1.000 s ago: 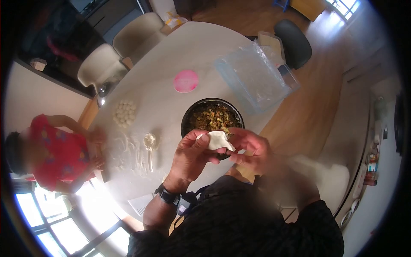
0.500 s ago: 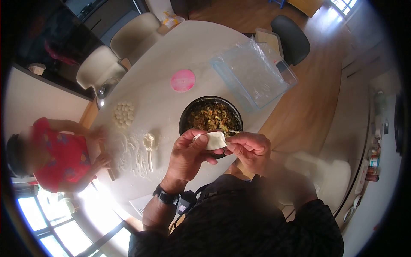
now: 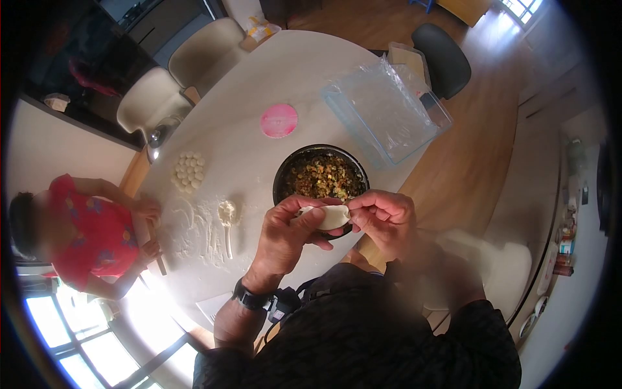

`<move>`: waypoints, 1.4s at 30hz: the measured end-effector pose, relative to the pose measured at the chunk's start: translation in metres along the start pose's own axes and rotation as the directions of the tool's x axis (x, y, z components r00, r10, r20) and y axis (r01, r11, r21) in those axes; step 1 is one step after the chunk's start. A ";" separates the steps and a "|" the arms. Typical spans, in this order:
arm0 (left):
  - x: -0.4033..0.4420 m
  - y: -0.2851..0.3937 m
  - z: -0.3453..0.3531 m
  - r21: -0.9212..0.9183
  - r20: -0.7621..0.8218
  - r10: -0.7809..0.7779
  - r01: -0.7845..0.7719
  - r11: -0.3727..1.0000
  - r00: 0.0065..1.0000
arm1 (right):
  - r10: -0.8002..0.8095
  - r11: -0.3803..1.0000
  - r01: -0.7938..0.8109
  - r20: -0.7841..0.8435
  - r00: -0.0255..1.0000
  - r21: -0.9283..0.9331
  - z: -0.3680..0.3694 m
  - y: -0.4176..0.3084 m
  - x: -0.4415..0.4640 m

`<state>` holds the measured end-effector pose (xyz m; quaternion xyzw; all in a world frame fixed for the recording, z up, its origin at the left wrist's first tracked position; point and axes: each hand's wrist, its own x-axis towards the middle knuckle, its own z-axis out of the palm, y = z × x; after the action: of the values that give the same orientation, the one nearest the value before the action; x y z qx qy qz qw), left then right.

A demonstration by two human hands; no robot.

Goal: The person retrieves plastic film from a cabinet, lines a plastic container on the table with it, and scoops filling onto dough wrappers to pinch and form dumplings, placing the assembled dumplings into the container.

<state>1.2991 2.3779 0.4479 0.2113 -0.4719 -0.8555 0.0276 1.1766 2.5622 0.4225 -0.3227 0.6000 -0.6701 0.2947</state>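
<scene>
The white dough piece (image 3: pixel 335 218) lies right between the two hands, and that's the thing to watch from where I stand: its long axis runs across, from the left hand (image 3: pixel 278 238) to the right hand (image 3: pixel 383 219), with neither hand really nearer than the other. The left grip is clamped on its left part, thumb laid over the top and fingers underneath. The right grip has its fingertips drawn together at the other end, and they look pinched on the dough's edge (how tightly, I can't tell from here). The dough looks folded, its rounded edge turned toward the person's body.

All this is held up over the near rim of the dark bowl (image 3: pixel 278 187), so the chopped filling (image 3: pixel 322 174) lies just beyond the fingers. The near side of the bowl is partly hidden by the hands. Off to the left, the table (image 3: pixel 249 84) stretches to a floury spoon (image 3: pixel 227 235), well apart from the left hand. Beyond the bowl lies a pink disc (image 3: pixel 278 121); to the far right, a clear container (image 3: pixel 387 120) sits by the table's edge. On the right hand's side, that edge comes quite close.
</scene>
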 end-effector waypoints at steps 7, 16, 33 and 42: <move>-0.003 0.008 0.002 0.055 0.012 -0.054 0.053 0.997 0.998 | -0.133 0.988 0.142 0.132 0.982 -0.064 -0.001 -0.021 0.013; 0.001 0.012 0.009 0.018 0.028 -0.044 0.044 0.999 0.999 | -0.068 0.986 0.080 0.083 0.994 -0.146 -0.007 -0.022 0.012; 0.002 0.011 0.015 0.099 0.007 0.035 -0.035 0.994 0.999 | -0.137 0.918 0.171 0.119 0.983 -0.357 -0.007 -0.036 0.028; 0.004 0.006 0.008 0.216 0.069 0.015 -0.030 0.976 0.998 | -0.289 0.807 0.354 0.207 0.935 -0.474 -0.002 -0.039 0.032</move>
<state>1.2911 2.3800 0.4549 0.1791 -0.5653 -0.8052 -0.0016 1.1550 2.5426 0.4635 -0.5265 0.6707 -0.5087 0.1193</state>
